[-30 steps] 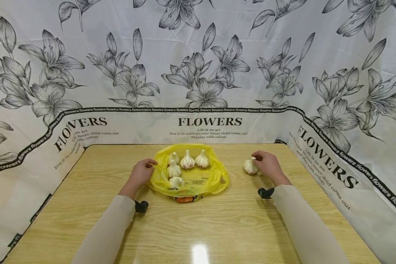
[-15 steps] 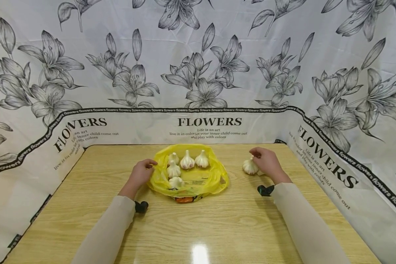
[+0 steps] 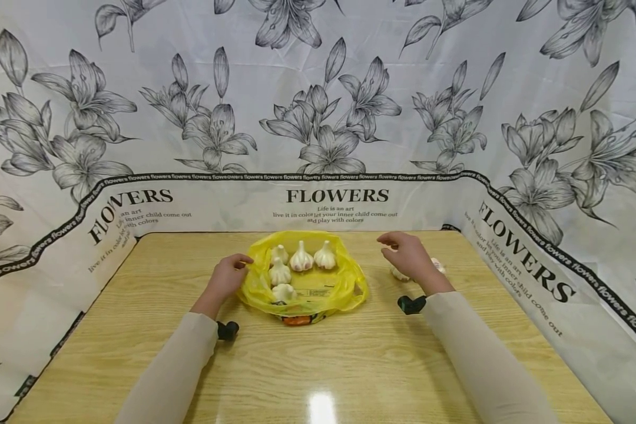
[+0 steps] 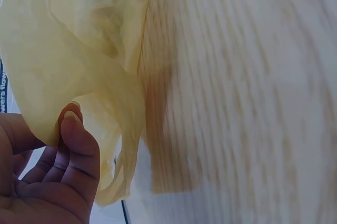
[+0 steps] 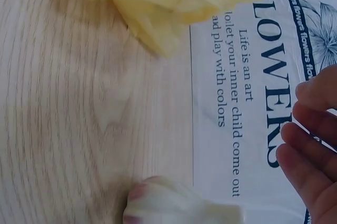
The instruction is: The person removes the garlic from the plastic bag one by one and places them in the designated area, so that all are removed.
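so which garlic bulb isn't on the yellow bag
The garlic bulb lying on the bare table beside the right hand; the other five sit on the yellow bag.

Bright, even light fills the head view, coming from overhead: a white glare spot sits on the glossy table (image 3: 321,406) near the bottom edge, and shadows under the arms and the yellow bag (image 3: 307,291) are soft and short. The backdrop (image 3: 318,88) bows at the sides from wide-angle distortion. The left wrist view is washed out, with the wood grain smeared by blur and a warm shadow beside the bag. In the right wrist view the print is sharp, while the close garlic (image 5: 179,203) and the right hand (image 5: 315,145) are soft.
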A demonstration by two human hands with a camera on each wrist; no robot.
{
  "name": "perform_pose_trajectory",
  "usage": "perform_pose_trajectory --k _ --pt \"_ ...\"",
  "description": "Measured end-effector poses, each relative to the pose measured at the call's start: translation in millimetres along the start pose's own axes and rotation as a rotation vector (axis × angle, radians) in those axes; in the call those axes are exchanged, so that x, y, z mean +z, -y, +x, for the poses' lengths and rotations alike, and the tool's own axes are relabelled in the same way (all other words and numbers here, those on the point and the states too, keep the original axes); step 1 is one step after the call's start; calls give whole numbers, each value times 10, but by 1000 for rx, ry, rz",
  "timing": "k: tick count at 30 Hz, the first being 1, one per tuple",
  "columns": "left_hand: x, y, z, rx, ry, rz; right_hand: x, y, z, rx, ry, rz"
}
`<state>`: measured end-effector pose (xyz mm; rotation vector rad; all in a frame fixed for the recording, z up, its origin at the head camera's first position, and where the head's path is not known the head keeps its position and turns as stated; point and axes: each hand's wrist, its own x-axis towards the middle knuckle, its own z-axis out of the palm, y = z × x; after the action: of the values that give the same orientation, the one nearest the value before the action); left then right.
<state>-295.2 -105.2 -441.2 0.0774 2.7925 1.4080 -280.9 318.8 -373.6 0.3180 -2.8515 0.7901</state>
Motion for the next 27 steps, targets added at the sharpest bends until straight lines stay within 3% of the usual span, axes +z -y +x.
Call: perform_pose_trajectory --k 13,27 --pt "8 52 43 -27 13 -3 221 382 36 -147 13 32" --pt "22 79 51 -24 17 -12 482 606 52 -219 41 110"
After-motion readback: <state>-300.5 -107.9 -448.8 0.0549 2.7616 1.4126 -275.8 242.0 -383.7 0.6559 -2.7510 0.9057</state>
